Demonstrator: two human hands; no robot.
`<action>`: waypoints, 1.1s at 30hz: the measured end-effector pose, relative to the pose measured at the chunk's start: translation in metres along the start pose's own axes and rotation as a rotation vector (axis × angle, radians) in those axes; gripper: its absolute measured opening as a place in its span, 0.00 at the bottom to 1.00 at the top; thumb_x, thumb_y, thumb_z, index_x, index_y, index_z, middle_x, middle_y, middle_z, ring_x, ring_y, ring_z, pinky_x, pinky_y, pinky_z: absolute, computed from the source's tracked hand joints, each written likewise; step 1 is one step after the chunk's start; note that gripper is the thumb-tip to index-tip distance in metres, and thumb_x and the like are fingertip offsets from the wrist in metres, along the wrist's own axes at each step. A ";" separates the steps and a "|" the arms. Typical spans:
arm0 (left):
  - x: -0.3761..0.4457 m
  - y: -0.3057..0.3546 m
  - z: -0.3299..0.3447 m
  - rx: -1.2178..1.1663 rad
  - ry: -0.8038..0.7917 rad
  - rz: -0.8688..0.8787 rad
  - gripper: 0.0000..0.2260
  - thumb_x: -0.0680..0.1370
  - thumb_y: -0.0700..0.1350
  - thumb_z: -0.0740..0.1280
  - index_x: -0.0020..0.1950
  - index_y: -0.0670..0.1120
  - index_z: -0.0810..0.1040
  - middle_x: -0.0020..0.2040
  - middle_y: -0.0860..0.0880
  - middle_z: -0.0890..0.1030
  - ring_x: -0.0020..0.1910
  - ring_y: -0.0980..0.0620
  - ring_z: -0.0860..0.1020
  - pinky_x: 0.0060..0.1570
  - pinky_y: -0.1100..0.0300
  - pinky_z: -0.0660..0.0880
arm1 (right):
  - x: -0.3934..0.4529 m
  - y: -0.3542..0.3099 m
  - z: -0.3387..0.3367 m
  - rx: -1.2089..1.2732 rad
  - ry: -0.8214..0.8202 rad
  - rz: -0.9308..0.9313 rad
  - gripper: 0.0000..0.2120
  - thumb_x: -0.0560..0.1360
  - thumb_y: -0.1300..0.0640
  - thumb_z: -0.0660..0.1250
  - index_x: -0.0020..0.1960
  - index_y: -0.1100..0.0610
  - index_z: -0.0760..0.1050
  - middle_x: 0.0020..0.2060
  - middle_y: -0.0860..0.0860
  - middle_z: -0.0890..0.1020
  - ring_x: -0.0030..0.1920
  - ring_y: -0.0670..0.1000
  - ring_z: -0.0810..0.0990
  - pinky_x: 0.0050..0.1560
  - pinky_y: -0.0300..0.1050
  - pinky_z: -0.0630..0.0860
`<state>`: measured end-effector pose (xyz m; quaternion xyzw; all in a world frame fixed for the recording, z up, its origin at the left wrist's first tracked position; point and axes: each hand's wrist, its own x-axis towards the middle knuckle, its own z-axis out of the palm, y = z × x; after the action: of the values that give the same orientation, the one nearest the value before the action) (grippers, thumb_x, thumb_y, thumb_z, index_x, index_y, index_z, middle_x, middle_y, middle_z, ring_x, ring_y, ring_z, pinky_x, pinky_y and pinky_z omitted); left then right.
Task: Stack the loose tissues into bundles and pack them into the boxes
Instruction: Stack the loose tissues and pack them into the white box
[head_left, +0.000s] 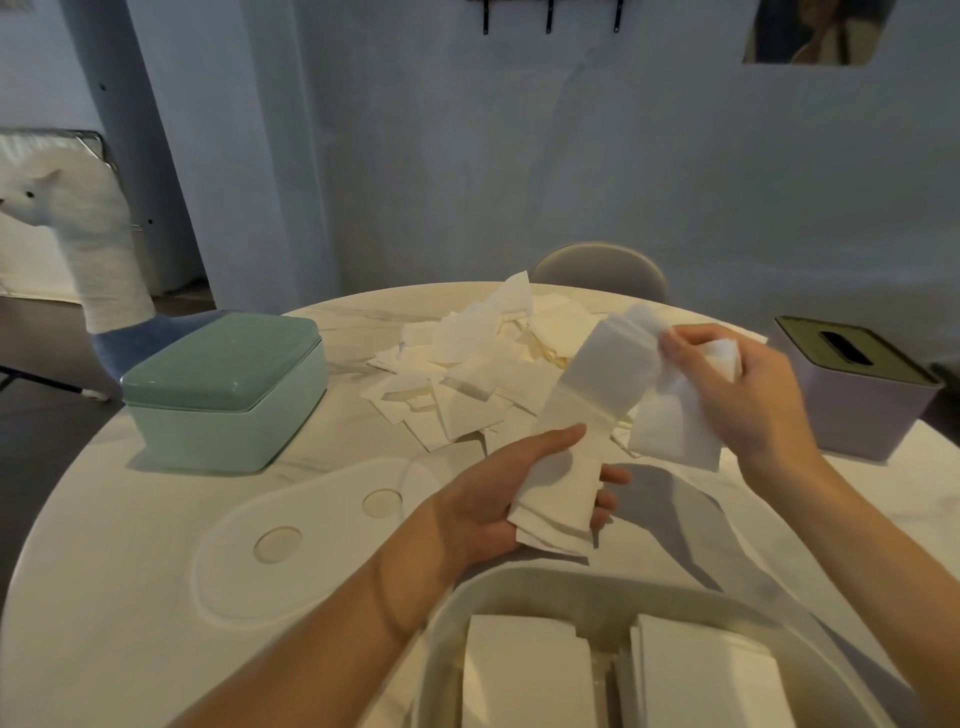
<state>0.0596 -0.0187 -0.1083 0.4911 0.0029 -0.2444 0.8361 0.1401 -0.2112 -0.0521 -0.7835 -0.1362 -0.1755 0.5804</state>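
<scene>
Holding a small bundle (558, 499), the left hand (498, 506) clasps it while the right hand (737, 384) pinches loose tissues (675, 421). Beyond the bundle a big pile (478, 374) remains; nearer, the open box (519, 587) holds two stacks.

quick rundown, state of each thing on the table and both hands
green box: lid on, shut
purple box: lid on, slot on top
open white box: no lid, two tissue stacks inside
white lid: lying flat on the table
loose tissue pile: scattered, unstacked
left hand: palm up, holds a small tissue bundle
right hand: raised, pinches tissues
</scene>
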 end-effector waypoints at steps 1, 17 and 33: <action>0.000 0.001 0.000 -0.034 0.020 0.003 0.24 0.81 0.58 0.67 0.66 0.41 0.78 0.53 0.41 0.82 0.48 0.46 0.81 0.55 0.51 0.77 | 0.000 -0.001 -0.001 0.029 0.015 -0.009 0.08 0.79 0.46 0.69 0.52 0.48 0.82 0.46 0.43 0.81 0.47 0.50 0.79 0.48 0.48 0.78; 0.004 0.003 0.005 -0.116 0.132 0.140 0.22 0.81 0.67 0.56 0.63 0.56 0.80 0.57 0.45 0.86 0.55 0.43 0.85 0.54 0.47 0.82 | -0.013 -0.002 0.010 -0.069 -0.430 0.231 0.13 0.69 0.39 0.76 0.45 0.46 0.86 0.47 0.51 0.85 0.50 0.57 0.82 0.53 0.55 0.80; 0.008 -0.002 0.003 -0.161 0.062 0.142 0.18 0.84 0.51 0.65 0.74 0.50 0.74 0.58 0.36 0.81 0.48 0.41 0.83 0.47 0.49 0.83 | -0.007 -0.019 -0.003 0.231 -0.077 0.042 0.08 0.75 0.42 0.72 0.46 0.46 0.83 0.44 0.45 0.83 0.45 0.51 0.80 0.43 0.46 0.77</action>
<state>0.0647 -0.0253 -0.1102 0.4285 0.0134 -0.1682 0.8876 0.1255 -0.2089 -0.0374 -0.7201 -0.1613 -0.1164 0.6647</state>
